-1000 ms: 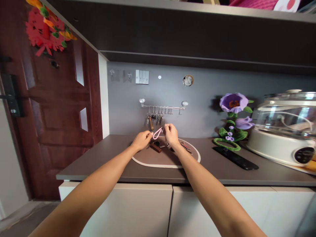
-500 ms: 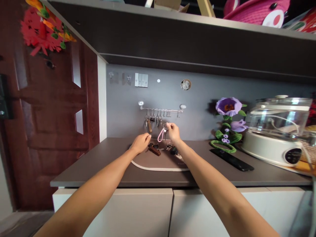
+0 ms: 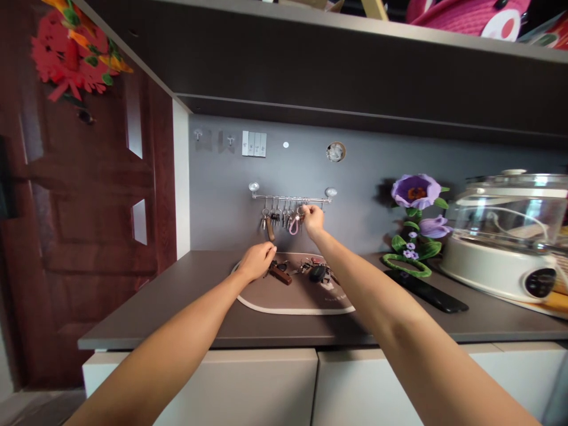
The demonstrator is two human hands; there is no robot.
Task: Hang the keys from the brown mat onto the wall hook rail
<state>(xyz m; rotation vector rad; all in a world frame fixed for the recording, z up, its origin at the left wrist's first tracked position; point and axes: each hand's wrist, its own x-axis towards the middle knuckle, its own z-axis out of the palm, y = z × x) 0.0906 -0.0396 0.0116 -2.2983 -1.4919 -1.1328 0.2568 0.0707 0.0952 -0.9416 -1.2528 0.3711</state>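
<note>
My right hand (image 3: 313, 219) is up at the hook rail (image 3: 290, 199) on the wall, its fingers pinching a key ring (image 3: 300, 210). A pink loop strap (image 3: 294, 225) dangles from that ring, just left of the fingertips. My left hand (image 3: 257, 261) is closed, low over the left part of the oval mat (image 3: 266, 300); whatever its fingers may hold is hidden. Beside it on the mat lies a brown key case (image 3: 280, 274). Further right on the mat is a pile of keys with a black fob (image 3: 317, 273). Several key bunches (image 3: 275, 219) hang from the rail's left hooks.
A purple felt flower (image 3: 413, 192) stands on the counter behind a black flat device (image 3: 432, 293). Right of it is a white appliance with a clear top (image 3: 501, 260). A dark shelf (image 3: 310, 71) overhangs the counter, and a brown door (image 3: 102, 236) is at left.
My right hand has risen from above the mat to the hook rail, carrying the key ring and pink strap upward. My left hand stays nearly in place. The view has shifted slightly.
</note>
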